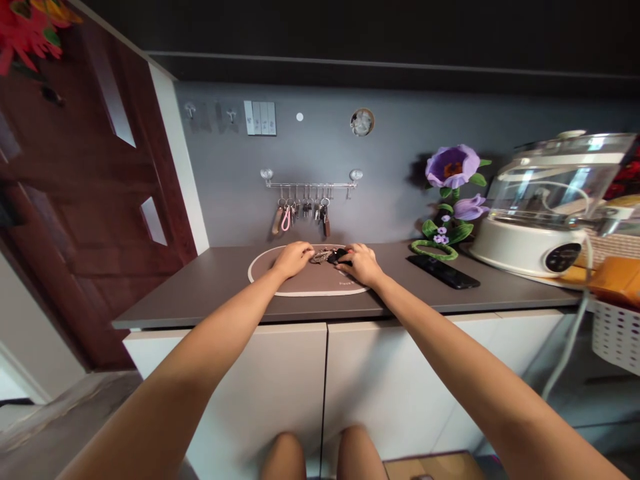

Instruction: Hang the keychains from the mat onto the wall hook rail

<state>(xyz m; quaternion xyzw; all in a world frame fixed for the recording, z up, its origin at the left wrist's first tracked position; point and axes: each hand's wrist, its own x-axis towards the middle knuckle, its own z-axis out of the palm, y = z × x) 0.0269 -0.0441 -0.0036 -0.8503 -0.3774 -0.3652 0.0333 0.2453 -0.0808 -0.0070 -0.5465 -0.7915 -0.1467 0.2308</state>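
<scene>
A bunch of keys [323, 256] with a dark, fob-like piece lies low over a brown oval mat [270, 277] with a pale rim. My left hand [294, 259] is at its left end, fingers bent and drawn together on the metal part. From the other side, my right hand [364, 264] has its fingers closed around the dark end. Just behind, a clear hook rail [310, 185] on the wall carries several key sets, among them a pink loop [286, 219] and brown tags. The exact finger contact is too small to make out.
Right of the mat are a black phone-like slab [444, 272], a purple crocheted flower [453, 167] and a white appliance [530, 243] with a clear top. A cable hangs by a white perforated basket [615, 337]. A dark cabinet [350, 33] overhangs the counter [185, 293].
</scene>
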